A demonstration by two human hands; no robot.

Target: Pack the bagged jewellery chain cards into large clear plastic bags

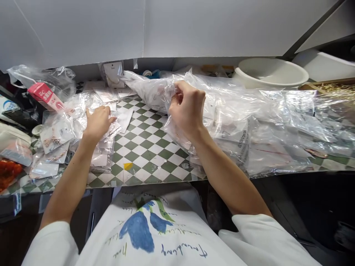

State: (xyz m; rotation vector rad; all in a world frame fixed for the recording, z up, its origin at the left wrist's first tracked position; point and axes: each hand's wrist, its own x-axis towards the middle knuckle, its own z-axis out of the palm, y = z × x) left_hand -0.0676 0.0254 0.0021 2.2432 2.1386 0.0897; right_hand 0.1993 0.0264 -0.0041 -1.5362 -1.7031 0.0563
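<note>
My left hand (99,121) lies with fingers apart over a pile of small clear packets with white cards (99,157); some hold pinkish jewelry. Whether it presses on one of them I cannot tell. My right hand (189,109) is closed in a pinch on a large clear plastic bag (155,94), at the bag's crumpled upper part. White cards show faintly through the plastic. The fingertips of that hand are partly hidden behind its knuckles.
A green-and-white checked tabletop (141,147) shows between my arms. More clear bags (271,147) spread to the right. A cream basin (273,72) stands behind them. A pink drink carton with a straw (46,96) stands at left. White panels (194,29) close off the back.
</note>
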